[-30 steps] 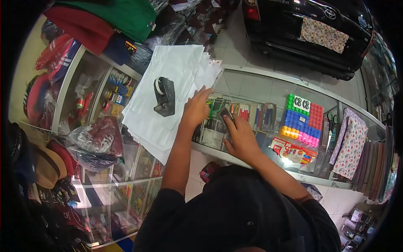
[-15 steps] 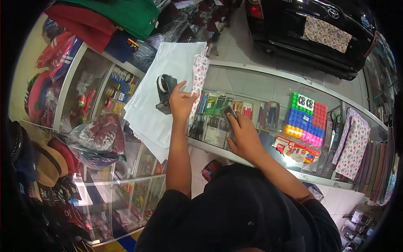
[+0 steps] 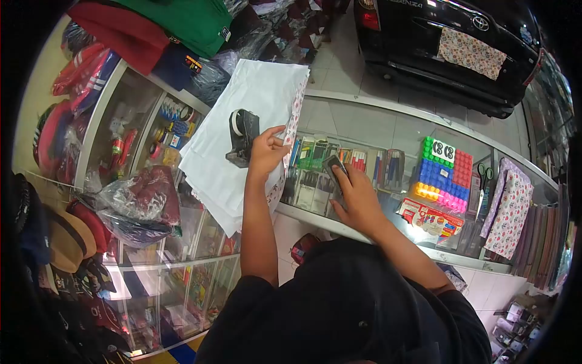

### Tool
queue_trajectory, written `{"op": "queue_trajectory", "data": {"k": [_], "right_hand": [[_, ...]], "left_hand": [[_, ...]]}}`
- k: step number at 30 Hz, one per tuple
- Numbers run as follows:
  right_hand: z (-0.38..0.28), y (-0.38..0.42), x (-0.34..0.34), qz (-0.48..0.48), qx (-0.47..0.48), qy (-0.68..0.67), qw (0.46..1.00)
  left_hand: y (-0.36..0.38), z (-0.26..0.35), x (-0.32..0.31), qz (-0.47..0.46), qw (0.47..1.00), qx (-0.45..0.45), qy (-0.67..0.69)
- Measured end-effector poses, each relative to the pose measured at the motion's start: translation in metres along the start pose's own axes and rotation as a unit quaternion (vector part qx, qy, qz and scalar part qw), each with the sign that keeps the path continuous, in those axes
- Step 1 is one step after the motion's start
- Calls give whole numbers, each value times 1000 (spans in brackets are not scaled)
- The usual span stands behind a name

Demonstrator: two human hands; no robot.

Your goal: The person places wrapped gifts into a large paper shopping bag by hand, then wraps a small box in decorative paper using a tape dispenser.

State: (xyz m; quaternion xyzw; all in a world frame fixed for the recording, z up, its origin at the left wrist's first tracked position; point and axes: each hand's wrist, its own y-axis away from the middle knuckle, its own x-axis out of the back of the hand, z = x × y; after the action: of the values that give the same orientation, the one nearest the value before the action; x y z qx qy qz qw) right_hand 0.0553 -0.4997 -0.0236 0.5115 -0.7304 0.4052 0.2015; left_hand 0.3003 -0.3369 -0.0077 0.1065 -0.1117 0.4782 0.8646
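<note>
White-backed sheets of paper (image 3: 209, 151) lie in a stack on the glass counter, a floral print showing along their right edge. The fingers of my left hand (image 3: 267, 155) are closed at that edge, pinching the floral paper (image 3: 294, 115). Just left of this hand, a black tape dispenser (image 3: 242, 136) with a roll stands on the sheets. My right hand (image 3: 361, 203) rests over the counter to the right, its fingers around a small dark oblong object (image 3: 333, 164) whose kind I cannot make out.
Pens and markers (image 3: 364, 161) show through the glass counter (image 3: 339, 109). Further right are a colourful block set (image 3: 445, 170), scissors (image 3: 483, 182) and folded floral paper (image 3: 512, 200). A bagged garment (image 3: 142, 203) sits at left. A black car (image 3: 448, 48) stands beyond the counter.
The folded-over floral strip along the paper's right edge has become narrower, with more white showing. My left hand has shifted slightly right; my right hand stays nearly in place.
</note>
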Motion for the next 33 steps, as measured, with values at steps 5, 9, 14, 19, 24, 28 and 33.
{"op": "queue_trajectory", "data": {"k": [5,9,14,19,24,28,33], "right_hand": [[2,1,-1,3,-1,-9,1000],[1,1,1,0,-2,-12,1000],[1,0,1,4,3,-7,1000],[2,0,0,-5,4,-4,1000],[1,1,1,3,9,7,1000],[0,1,1,2,9,0,1000],[2,1,3,-4,14,-2,1000]], "left_hand": [[5,6,-6,44,998,-22,-27],[4,5,0,50,998,-26,-4],[4,3,-2,161,980,-87,-74],[10,7,-6,139,948,-207,-196],[13,3,-10,131,910,-209,-334],[24,7,-35,99,895,-214,-379],[36,11,-41,74,912,-259,-310]]}}
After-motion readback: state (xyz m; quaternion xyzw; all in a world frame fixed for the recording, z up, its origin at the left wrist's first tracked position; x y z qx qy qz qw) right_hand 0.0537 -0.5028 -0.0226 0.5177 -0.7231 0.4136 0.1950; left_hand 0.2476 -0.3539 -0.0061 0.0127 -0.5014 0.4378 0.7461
